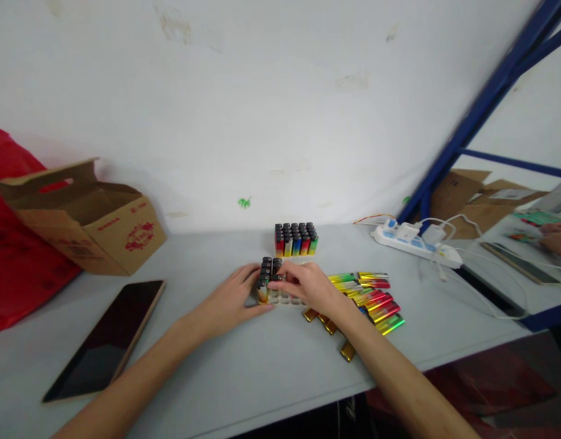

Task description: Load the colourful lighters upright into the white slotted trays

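Note:
Several black-topped lighters point(265, 269) stand upright at the left side of a pale tray point(287, 299) with round slots. My left hand point(233, 300) rests against the tray's left side, thumb and fingers spread around its corner. Over the tray, my right hand point(308, 283) pinches the black top of a lighter point(277, 278) between thumb and index finger. Behind stands a full block of upright lighters point(296, 239) in several colours. A loose pile of shiny coloured lighters point(374, 302) lies to the right, partly behind my right forearm.
An open cardboard box point(97, 225) and a red bag point(10, 244) stand at the left. A dark tablet point(107, 341) lies near my left forearm. At the right are a white power strip point(418, 245) with cables, a blue frame point(475, 116) and another person's hand point(558, 239).

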`<action>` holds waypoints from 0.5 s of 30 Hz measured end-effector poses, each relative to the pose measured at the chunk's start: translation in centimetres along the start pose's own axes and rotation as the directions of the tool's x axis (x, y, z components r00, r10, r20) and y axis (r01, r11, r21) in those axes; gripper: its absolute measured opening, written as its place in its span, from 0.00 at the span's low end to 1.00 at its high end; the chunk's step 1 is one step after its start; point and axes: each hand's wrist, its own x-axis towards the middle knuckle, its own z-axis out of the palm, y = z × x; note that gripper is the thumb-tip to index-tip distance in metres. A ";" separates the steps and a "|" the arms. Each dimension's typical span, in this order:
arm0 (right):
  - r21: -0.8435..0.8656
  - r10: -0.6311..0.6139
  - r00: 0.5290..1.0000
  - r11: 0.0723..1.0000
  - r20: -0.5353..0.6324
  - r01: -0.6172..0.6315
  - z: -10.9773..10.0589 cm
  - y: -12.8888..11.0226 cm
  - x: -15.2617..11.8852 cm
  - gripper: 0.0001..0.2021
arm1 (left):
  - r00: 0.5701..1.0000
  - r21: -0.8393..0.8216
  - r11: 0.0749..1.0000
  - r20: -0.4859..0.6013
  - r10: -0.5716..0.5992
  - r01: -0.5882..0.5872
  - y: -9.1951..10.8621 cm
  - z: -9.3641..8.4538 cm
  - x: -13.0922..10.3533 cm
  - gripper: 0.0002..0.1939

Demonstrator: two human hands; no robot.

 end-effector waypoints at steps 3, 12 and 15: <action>-0.136 0.040 0.999 0.990 -0.025 -0.043 0.4 0.1 0.3 0.34 | 1.000 0.006 1.000 -0.002 -0.006 0.006 -0.2 -0.1 -0.1 0.41; -0.116 0.052 0.985 0.991 -0.164 -0.072 -5.5 0.9 -1.5 0.34 | 1.000 0.028 1.000 -0.003 -0.008 0.008 -0.2 0.0 0.1 0.41; -0.139 0.059 0.984 0.987 -0.170 -0.083 -9.8 2.8 -4.5 0.18 | 1.000 0.028 0.999 0.000 -0.028 0.028 -0.2 0.0 0.1 0.42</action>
